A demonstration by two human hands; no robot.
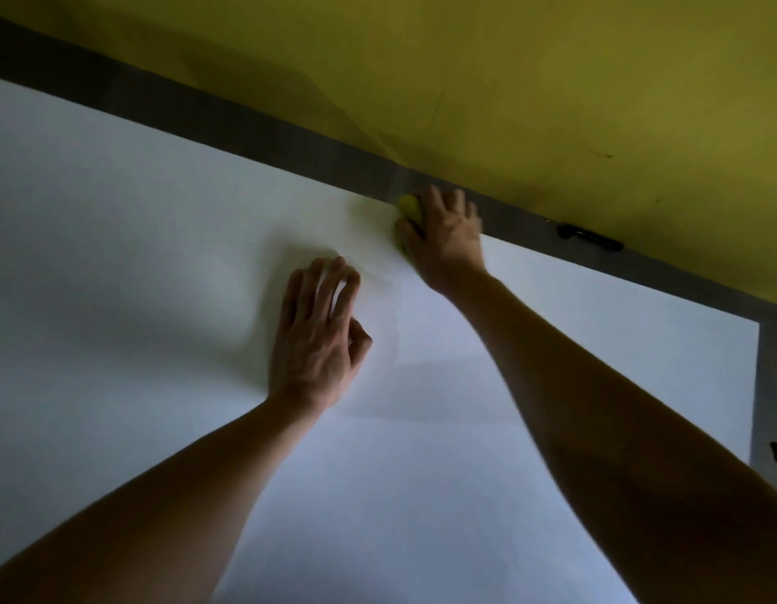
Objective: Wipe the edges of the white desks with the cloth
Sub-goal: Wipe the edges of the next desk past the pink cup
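1. Filling most of the view is a white desk [138, 276], its top bare and shadowed, with a grey edge strip [247, 124] running from 10 o'clock down toward 3 o'clock.
2. Standing behind that strip is a yellow wall [509, 58], and a small black object [589, 238] is lying on the strip at about 2 o'clock.
3. The right hand [445, 237] is reaching to the far edge, fingers curled over a yellow cloth [409, 207] and pressing it where the white top is meeting the grey strip.
4. The cloth is peeking out at the hand's 10 o'clock side.
5. The left hand [319, 342] is resting flat on the desk, fingers relaxed and holding nothing, near the right hand at its 7 o'clock.
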